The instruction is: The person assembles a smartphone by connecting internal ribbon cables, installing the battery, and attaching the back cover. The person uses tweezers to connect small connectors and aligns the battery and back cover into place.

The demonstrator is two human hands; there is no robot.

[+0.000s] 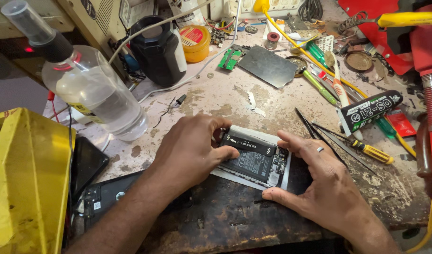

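Opened phone [253,157] lay between both hands, long axis left-right; left hand [190,150] gripped its left end, right hand [319,183] pinched its right end.

We are looking down on a worn workbench [216,94], its pale top stained brown and peeling, with a dark, scuffed patch along the near edge. At the far side we see a white switch panel [267,5] with cables trailing down from it. A yellow metal box [23,178] stands at the left, and a red metal frame [413,42] closes the right side. The light is bright and even, throwing only soft shadows.
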